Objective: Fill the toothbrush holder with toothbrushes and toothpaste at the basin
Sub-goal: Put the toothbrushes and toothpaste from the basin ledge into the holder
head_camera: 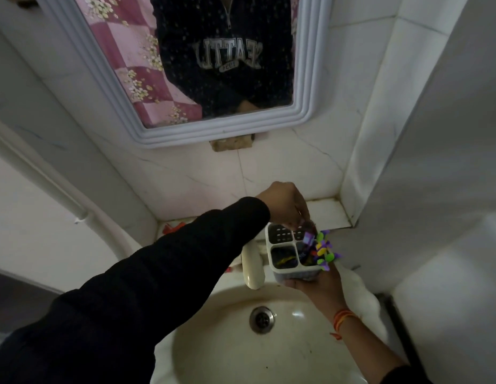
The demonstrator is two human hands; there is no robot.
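Observation:
A white toothbrush holder with four dark compartments is held above the back of the basin. My right hand grips it from below. Several toothbrushes with purple, green and yellow ends stick out of its right front compartment. My left hand, in a black sleeve, reaches over the holder's far side with fingers pinched at the back compartments; what they hold is too dark to tell. Something yellow lies in the front left compartment.
The cream basin with a metal drain lies below. A cream tap stands left of the holder. A tiled ledge runs behind, with a red object at its left. A white-framed mirror hangs above.

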